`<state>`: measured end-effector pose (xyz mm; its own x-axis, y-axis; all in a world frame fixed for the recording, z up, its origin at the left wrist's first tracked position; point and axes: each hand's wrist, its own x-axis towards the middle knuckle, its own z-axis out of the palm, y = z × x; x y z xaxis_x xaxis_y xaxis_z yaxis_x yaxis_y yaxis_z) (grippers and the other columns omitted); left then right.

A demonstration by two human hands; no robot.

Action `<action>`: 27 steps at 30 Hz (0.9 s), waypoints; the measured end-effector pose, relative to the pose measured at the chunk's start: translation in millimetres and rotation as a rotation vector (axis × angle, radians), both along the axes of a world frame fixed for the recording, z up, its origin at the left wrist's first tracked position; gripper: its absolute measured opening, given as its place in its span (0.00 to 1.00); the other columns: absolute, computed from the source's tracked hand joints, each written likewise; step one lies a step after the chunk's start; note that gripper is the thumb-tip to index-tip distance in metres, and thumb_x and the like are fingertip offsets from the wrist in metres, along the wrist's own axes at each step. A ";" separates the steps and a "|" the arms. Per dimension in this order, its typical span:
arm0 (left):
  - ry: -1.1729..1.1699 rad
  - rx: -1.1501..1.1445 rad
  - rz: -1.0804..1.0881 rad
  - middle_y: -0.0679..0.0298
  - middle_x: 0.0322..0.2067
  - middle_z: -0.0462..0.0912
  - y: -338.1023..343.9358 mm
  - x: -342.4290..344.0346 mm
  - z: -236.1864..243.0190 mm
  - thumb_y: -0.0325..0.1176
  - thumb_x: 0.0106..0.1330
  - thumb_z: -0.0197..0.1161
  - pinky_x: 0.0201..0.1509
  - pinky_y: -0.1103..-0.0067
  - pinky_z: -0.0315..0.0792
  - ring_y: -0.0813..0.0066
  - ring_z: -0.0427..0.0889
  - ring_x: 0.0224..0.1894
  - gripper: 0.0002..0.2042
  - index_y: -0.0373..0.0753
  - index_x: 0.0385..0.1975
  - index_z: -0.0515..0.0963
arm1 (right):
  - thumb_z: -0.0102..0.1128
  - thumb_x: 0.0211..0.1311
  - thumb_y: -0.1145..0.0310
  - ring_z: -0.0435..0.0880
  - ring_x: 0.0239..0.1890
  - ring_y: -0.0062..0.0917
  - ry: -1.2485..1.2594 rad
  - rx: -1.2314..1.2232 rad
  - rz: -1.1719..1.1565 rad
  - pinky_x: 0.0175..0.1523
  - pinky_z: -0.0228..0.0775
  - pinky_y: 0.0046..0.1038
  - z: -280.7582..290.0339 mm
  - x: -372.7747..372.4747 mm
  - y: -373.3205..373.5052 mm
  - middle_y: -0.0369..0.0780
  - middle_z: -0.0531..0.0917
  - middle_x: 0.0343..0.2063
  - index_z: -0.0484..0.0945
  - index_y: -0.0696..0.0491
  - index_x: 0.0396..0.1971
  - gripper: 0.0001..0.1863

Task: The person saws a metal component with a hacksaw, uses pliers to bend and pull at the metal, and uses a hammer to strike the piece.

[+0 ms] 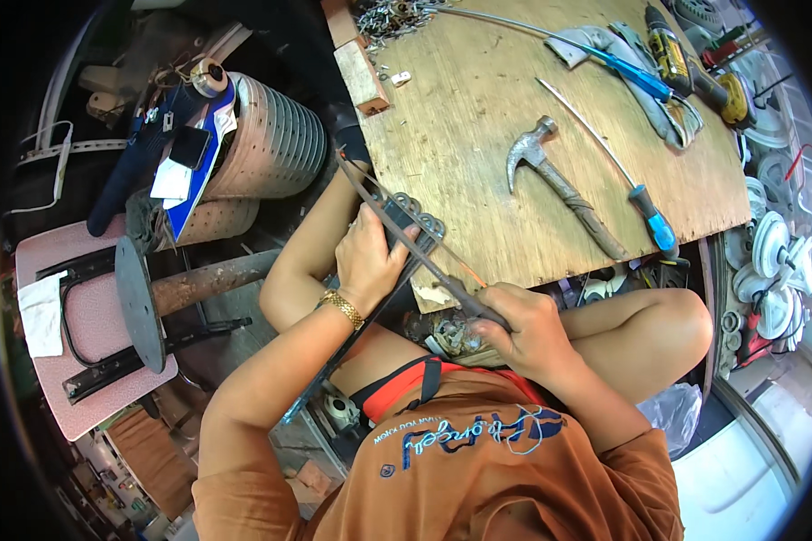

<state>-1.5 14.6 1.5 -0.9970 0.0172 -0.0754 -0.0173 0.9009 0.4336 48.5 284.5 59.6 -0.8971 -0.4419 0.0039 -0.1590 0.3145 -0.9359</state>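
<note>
My left hand (370, 257), with a gold bracelet at the wrist, is closed around a long dark metal bar (338, 352). Several round rollers (415, 216) sit at the bar's upper end, by the table's edge. In my right hand (528, 329) is the handle end of a hacksaw (438, 275). Its dark frame slants up and left across the bar, past my left fingers. A thin orange strip, apparently the blade, runs beside the frame. Where the blade meets the bar cannot be made out.
On the plywood table (451, 162) lie a claw hammer (559, 185), a blue-handled screwdriver (650, 216), a long blue-handled rod (632, 72), a glove (668, 117) and a yellow-black drill (695, 72). A ribbed drum (271, 135) and a pink stool (59, 243) stand left. Pale wheels (771, 261) line the right.
</note>
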 end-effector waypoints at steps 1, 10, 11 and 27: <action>-0.008 0.006 0.007 0.44 0.40 0.84 -0.6 -1.3 0.3 0.52 0.69 0.67 0.47 0.55 0.77 0.39 0.84 0.44 0.28 0.32 0.54 0.70 | 0.70 0.64 0.63 0.82 0.32 0.48 -0.004 -0.016 -0.022 0.37 0.74 0.40 -2.2 -0.5 -0.8 0.49 0.80 0.29 0.80 0.58 0.40 0.14; 0.039 0.022 0.010 0.45 0.41 0.84 -8.7 -7.0 -2.8 0.58 0.72 0.61 0.47 0.56 0.76 0.43 0.85 0.44 0.28 0.34 0.51 0.71 | 0.53 0.81 0.48 0.69 0.23 0.14 -0.558 -0.483 -0.268 0.29 0.61 0.19 -23.1 -0.5 -2.6 0.31 0.75 0.20 0.76 0.59 0.35 0.25; 0.045 0.017 0.021 0.45 0.40 0.85 -8.0 -6.2 -2.6 0.58 0.72 0.61 0.47 0.56 0.77 0.43 0.85 0.44 0.28 0.34 0.51 0.71 | 0.53 0.81 0.48 0.69 0.23 0.14 -0.554 -0.482 -0.266 0.29 0.61 0.19 -25.4 -5.9 0.9 0.31 0.75 0.20 0.76 0.59 0.35 0.25; 0.051 0.008 0.028 0.46 0.41 0.85 -3.6 -5.9 4.1 0.56 0.70 0.64 0.46 0.56 0.78 0.45 0.86 0.43 0.28 0.35 0.51 0.71 | 0.65 0.69 0.68 0.80 0.26 0.39 -0.145 -0.051 -0.053 0.33 0.72 0.35 15.4 12.1 4.9 0.45 0.78 0.25 0.79 0.60 0.36 0.10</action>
<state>-7.3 11.0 5.7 -0.9996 -0.0107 -0.0244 -0.0204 0.8969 0.4418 60.7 289.4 75.0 -0.9119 -0.3965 -0.1063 -0.0053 0.2703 -0.9628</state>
